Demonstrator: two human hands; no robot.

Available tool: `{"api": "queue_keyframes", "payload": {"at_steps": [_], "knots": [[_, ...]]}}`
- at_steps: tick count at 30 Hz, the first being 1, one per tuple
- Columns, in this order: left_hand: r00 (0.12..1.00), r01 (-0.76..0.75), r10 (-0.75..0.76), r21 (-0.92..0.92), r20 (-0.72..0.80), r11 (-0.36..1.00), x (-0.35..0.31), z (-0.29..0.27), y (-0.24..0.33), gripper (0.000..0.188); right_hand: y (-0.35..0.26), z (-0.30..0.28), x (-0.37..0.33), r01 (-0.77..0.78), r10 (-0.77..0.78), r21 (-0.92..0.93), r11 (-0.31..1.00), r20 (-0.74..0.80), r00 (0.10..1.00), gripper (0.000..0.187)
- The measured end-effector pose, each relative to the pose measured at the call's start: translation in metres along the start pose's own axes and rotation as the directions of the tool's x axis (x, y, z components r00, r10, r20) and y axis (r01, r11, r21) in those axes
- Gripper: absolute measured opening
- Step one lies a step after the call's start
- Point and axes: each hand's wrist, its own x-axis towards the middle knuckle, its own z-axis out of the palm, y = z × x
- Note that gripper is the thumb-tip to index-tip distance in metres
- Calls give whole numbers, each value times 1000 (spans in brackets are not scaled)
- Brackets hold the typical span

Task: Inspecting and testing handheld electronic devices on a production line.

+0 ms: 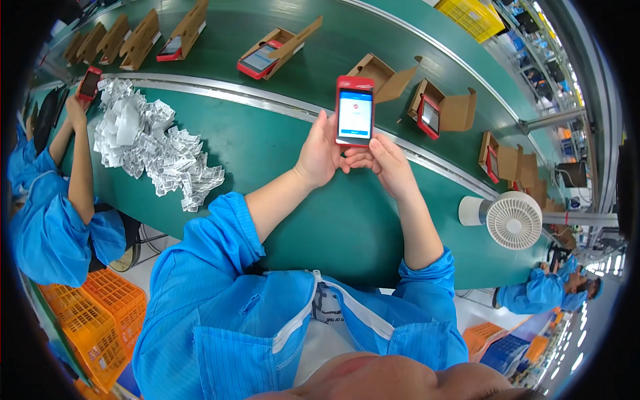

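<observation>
Red handheld device (355, 115): held up at 12 o'clock, face upward; its screen (355, 121) is lit.
Left hand (316, 155): fingers seem to grip the device's edge at its 8 o'clock, contact partly hidden.
Right hand (392, 168): thumb and fingers pinch its bottom corner at 5 o'clock.
Screen step: probably reading or checking the display.
Next move: seems to call for a steady 2-hand hold, with 1 thumb able to reach the screen.
Open carton (396, 85): just beyond, toward 1 o'clock.
White packets (153, 143): heaped on the green worktop (327, 230), between 10 and 11 o'clock.
</observation>
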Motion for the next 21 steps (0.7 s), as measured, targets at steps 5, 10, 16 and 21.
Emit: {"api": "queue_keyframes", "payload": {"at_steps": [5, 10, 16, 21], "knots": [[997, 62, -65, 95, 29, 994, 10, 4, 9, 62, 30, -39, 10, 11, -12, 81, 997, 19, 1000, 36], [997, 73, -71, 59, -35, 996, 12, 1, 15, 59, 25, -28, 10, 122, -122, -5, 992, -101, 987, 45], [983, 183, -179, 154, -44, 971, 13, -1, 21, 58, 22, -25, 6, 158, -159, -20, 987, -163, 974, 68], [973, 230, -227, 291, -46, 929, 13, 0, 19, 70, 22, -25, 6, 99, -105, -78, 992, -69, 992, 63]]}}
